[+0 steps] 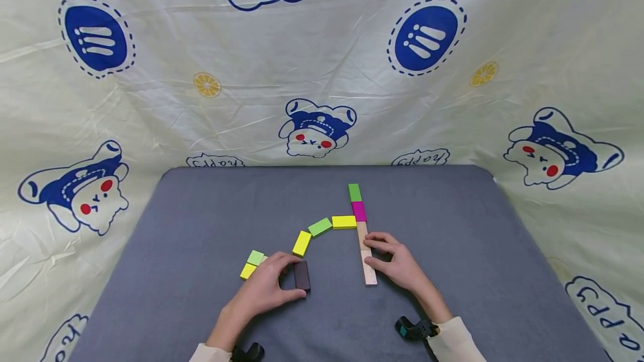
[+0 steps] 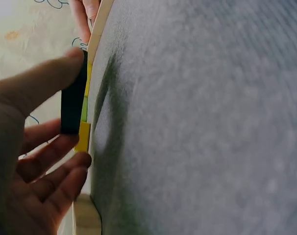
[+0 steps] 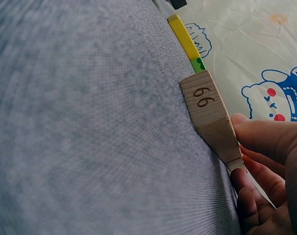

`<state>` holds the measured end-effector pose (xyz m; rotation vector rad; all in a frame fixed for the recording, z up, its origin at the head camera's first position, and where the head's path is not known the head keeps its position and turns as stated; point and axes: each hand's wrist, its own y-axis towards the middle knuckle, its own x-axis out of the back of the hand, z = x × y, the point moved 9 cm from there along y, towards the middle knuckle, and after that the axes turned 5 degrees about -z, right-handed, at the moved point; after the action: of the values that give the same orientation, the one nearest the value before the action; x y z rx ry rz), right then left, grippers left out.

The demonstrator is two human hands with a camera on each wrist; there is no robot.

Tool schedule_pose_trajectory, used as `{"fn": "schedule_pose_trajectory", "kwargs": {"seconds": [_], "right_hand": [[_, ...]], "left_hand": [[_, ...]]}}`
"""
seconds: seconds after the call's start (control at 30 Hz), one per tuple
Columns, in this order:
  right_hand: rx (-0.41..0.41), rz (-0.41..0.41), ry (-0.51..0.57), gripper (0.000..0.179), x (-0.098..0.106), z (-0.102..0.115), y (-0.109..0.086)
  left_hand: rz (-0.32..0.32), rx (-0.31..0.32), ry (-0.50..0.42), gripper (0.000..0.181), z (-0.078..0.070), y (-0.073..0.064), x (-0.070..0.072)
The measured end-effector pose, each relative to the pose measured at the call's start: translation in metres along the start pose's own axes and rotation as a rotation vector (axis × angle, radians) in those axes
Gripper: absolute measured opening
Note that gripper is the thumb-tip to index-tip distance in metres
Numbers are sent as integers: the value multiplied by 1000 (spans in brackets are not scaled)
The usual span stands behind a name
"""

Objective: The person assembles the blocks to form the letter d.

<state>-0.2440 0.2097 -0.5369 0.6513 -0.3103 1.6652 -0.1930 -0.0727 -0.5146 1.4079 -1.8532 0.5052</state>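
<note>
My left hand (image 1: 266,286) pinches a dark block (image 1: 302,276) between thumb and fingertips. In the left wrist view the dark block (image 2: 73,105) is held lifted off the cloth. Just beyond it lies a yellow block (image 1: 302,243), then a green block (image 1: 320,227) and another yellow block (image 1: 344,222), forming a curve. That curve meets a straight row: a green block (image 1: 354,192), a magenta block (image 1: 359,211) and two plain wooden blocks (image 1: 370,274). My right hand (image 1: 399,264) touches the row's right side with thumb and fingertips. The nearest wooden block (image 3: 200,98) shows the number 66.
Left of my left hand lie a light green block (image 1: 255,257) and a yellow block (image 1: 247,271), with another partly hidden behind the hand. Grey cloth covers the table (image 1: 201,211). A printed curtain (image 1: 322,43) hangs behind and at the sides.
</note>
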Motion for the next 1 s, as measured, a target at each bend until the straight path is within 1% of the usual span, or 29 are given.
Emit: {"fn": "schedule_pose_trajectory", "kwargs": {"seconds": [0.13, 0.2, 0.27, 0.33, 0.43, 0.47, 0.6, 0.67, 0.87, 1.0], "right_hand": [[-4, 3, -3, 42, -1, -1, 0], [-9, 4, -5, 42, -1, -2, 0], [-12, 5, -6, 42, -1, -2, 0], [-16, 6, -7, 42, -1, -2, 0], [-20, 6, -6, 42, -1, -3, -1], [-20, 6, -7, 42, -1, -3, -1], [-16, 1, -8, 41, -1, -4, -1], [-16, -1, -6, 41, -1, -3, -1], [-19, -5, -3, 40, 0, -3, 0], [30, -10, 16, 39, 0, 0, 0]], "left_hand": [[-43, -25, 122, 62, -3, 1, 0], [-55, -37, 190, 64, -4, 1, 1], [-50, -40, 236, 65, -4, 2, 0], [-35, -37, 257, 66, -3, 3, 0], [-3, -28, 245, 64, -2, 4, -1], [1, -33, 237, 63, -2, 4, 0], [-1, -51, 213, 57, -2, 5, 0], [-5, -48, 201, 56, -2, 6, 1], [4, 23, 185, 56, 2, 9, 4], [-3, 42, 186, 56, 3, 11, 4]]}}
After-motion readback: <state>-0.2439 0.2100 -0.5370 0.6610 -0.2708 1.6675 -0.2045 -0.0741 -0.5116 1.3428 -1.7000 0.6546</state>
